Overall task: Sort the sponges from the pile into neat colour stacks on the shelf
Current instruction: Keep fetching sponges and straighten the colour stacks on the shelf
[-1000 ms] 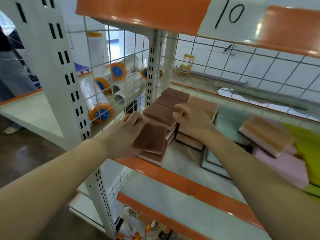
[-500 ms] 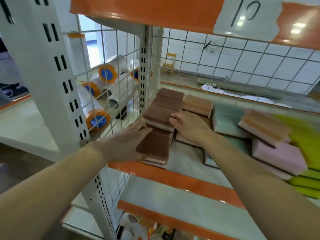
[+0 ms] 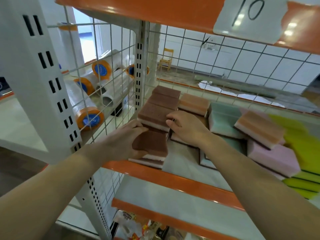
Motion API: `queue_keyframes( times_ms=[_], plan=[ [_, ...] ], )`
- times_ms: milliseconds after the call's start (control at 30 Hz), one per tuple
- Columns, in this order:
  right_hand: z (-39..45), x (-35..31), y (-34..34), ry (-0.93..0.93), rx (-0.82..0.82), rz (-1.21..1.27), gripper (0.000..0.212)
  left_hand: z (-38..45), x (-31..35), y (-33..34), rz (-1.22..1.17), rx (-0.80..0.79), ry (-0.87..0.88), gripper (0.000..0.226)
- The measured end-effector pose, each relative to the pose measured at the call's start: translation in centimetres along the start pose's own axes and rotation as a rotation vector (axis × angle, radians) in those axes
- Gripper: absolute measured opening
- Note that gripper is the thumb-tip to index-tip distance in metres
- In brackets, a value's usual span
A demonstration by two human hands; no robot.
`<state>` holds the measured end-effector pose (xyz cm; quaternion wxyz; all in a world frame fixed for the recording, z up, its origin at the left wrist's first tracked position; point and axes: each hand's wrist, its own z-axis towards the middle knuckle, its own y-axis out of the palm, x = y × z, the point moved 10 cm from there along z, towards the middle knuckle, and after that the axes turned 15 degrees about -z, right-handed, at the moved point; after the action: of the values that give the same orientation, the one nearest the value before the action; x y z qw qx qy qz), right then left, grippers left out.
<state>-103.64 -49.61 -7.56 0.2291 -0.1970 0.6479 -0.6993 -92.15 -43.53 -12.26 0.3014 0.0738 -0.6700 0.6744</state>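
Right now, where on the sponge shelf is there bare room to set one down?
One bare patch of shelf: front centre, bordered by the brown sponge stack on the left, the orange front lip and the teal sponges behind. Crowded elsewhere: pink sponge and yellow-green sponges fill the right.

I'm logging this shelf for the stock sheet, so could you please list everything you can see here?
brown sponges: several, brown tops over white, stacked in a row at the shelf's left end
orange sponges: two seen, one behind the right hand, one tilted on the pile
teal sponges: a few, mid-shelf
pink sponge: one seen, under the tilted orange one
yellow-green sponges: several, far right
shelf: orange front edge, pale deck
number card: one, white, reads 10, on the shelf above
film rolls: several, clear with orange ends, behind the wire mesh
chair: one, yellow, far back
left hand: grips the front brown sponge
right hand: fingertips touch the next brown stack
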Motion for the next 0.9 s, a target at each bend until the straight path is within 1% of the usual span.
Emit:
queue_keyframes(
  times_ms=[67, 167, 300, 400, 567, 667, 800, 900],
  plan=[
    [0.0, 0.1, 0.0, -0.003, 0.002, -0.001, 0.039, 0.3, 0.2, -0.1, 0.023, 0.039, 0.029, 0.063],
    [0.0, 0.2, -0.1, -0.004, 0.009, 0.0, 0.039, 0.6, -0.4, 0.4, -0.025, 0.014, -0.041, 0.059],
    [0.1, 0.3, 0.0, -0.005, 0.01, 0.004, 0.04, 0.5, -1.0, 0.6, -0.024, 0.019, -0.037, 0.056],
    [0.1, 0.4, 0.1, 0.003, 0.008, 0.01, 0.04, 0.1, -2.5, 1.0, -0.023, 0.022, -0.067, 0.065],
    [0.0, 0.3, 0.2, 0.004, 0.012, 0.011, 0.041, -0.4, -1.0, 1.0, -0.143, 0.041, -0.049, 0.051],
    [0.1, 0.3, 0.2, 0.002, 0.013, 0.009, 0.041, -0.7, 0.4, 0.7, -0.111, 0.076, 0.027, 0.048],
    [0.3, 0.3, 0.3, -0.003, 0.017, 0.002, 0.042, -0.8, 0.6, 0.7, -0.101, 0.07, 0.05, 0.04],
    [0.4, 0.3, 0.4, -0.003, 0.021, 0.008, 0.043, -1.2, 1.0, 0.7, -0.093, 0.063, 0.074, 0.04]
  ],
)
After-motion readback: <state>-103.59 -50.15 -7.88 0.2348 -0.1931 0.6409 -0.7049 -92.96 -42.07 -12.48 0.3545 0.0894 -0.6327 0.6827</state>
